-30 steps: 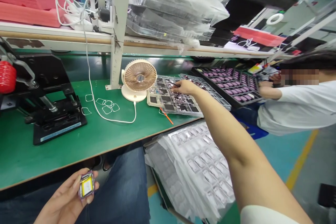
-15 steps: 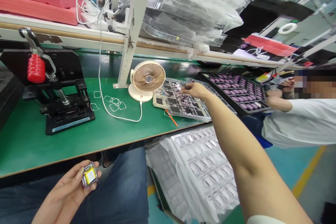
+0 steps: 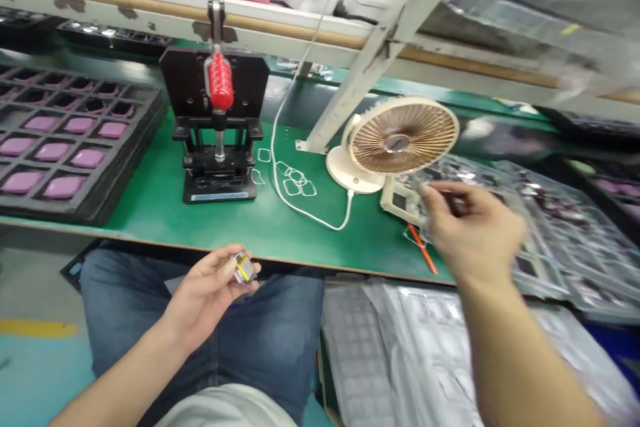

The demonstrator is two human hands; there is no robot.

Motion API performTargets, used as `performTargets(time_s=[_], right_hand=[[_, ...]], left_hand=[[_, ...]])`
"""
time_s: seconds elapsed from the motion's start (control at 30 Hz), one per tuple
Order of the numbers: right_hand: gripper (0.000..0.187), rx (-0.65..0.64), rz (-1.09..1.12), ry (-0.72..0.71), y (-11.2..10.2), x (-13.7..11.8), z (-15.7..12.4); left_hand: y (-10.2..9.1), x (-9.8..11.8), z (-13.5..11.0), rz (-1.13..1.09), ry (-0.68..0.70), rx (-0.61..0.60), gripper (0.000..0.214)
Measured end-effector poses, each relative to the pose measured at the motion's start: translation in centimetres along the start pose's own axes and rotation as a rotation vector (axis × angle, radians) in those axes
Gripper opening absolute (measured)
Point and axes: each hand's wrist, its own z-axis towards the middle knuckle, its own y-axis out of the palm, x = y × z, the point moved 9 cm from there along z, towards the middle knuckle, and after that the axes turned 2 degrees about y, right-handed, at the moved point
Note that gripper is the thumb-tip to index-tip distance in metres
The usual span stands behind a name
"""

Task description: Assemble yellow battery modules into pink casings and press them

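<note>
Head view shows your left hand pinching a small device left of the fan, your right hand curled and blurred to its right, grip unclear.

Two hands are seen: one left hand and one right hand. One small device is held in the left. On the bench, one press with one red handle is counted, along with one fan and one orange stick. Two white rings are set apart near the press; those overlapped beside them cannot be surely counted. In one black tray at the left, eight pink pieces are counted.
</note>
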Motion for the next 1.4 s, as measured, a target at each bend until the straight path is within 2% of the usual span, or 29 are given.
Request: performTargets(time_s=[0.07,0.17,0.23,0.3,0.4,0.53,0.6,0.67,0.73,0.8,0.83,0.87,0.9,0.97,1.0,1.07,1.13,1.4], right_hand=[[0.044,0.013,-0.033,0.034,0.7,1.5,1.4],[0.041,0.009,-0.171,0.151,-0.1,6.9,5.1],[0.038,-0.053,-0.219,0.218,-0.7,10.2,6.8],[0.034,-0.131,-0.223,0.245,-0.6,12.3,7.3],[0.034,-0.180,-0.203,0.251,-0.4,13.5,7.1],[0.033,-0.143,-0.202,0.263,-1.6,13.0,7.4],[0.033,-0.095,-0.200,0.254,-2.8,11.4,7.1],[0.035,-0.040,-0.170,0.208,-3.6,8.1,5.3],[0.034,-0.008,-0.085,0.118,-3.5,3.2,1.6],[0.024,-0.057,0.072,-0.012,-2.2,-2.6,-3.9],[0.015,-0.153,0.212,-0.131,-0.9,-6.2,-7.2],[0.010,-0.332,0.379,-0.276,0.7,-10.1,-10.9],[0.016,-0.468,0.520,-0.386,1.9,-13.4,-14.5],[0.038,-0.575,0.704,-0.483,3.2,-18.1,-19.7],[0.046,-0.579,0.756,-0.493,3.8,-19.5,-21.3],[0.053,-0.551,0.808,-0.479,4.7,-21.1,-22.9],[0.052,-0.527,0.829,-0.468,5.3,-21.7,-23.3],[0.045,-0.487,0.811,-0.502,6.1,-21.8,-23.4]], left_hand=[[-0.8,0.1,-0.6,0.037,-0.014,0.035,0.026],[-2.7,0.3,-1.2,0.099,-0.027,0.112,0.035],[-3.6,0.2,-1.4,0.120,-0.043,0.154,0.036],[-4.1,-0.2,-1.4,0.126,-0.067,0.182,0.037],[-4.3,-1.3,-1.2,0.127,-0.105,0.189,0.038],[-4.0,-2.2,-0.8,0.128,-0.134,0.144,0.037],[-3.8,-2.3,-0.8,0.134,-0.126,0.132,0.036],[-3.2,-2.2,-0.9,0.125,-0.093,0.117,0.038],[-2.4,-2.0,-0.9,0.084,-0.039,0.080,0.039],[-1.5,-1.9,-0.5,0.032,0.021,0.028,0.041],[-1.2,-1.8,-0.3,0.010,0.048,0.008,0.041],[-1.1,-1.7,-0.1,-0.008,0.073,-0.005,0.041],[-1.1,-1.5,0.1,-0.020,0.096,-0.010,0.040],[-1.4,-1.2,0.2,-0.031,0.134,-0.004,0.038],[-1.6,-1.0,0.1,-0.031,0.147,0.000,0.037],[-2.1,-0.6,-0.2,-0.027,0.167,0.001,0.037],[-2.5,-0.1,-0.5,-0.024,0.190,-0.002,0.037],[-3.2,1.0,-0.8,0.015,0.271,0.027,0.035]])
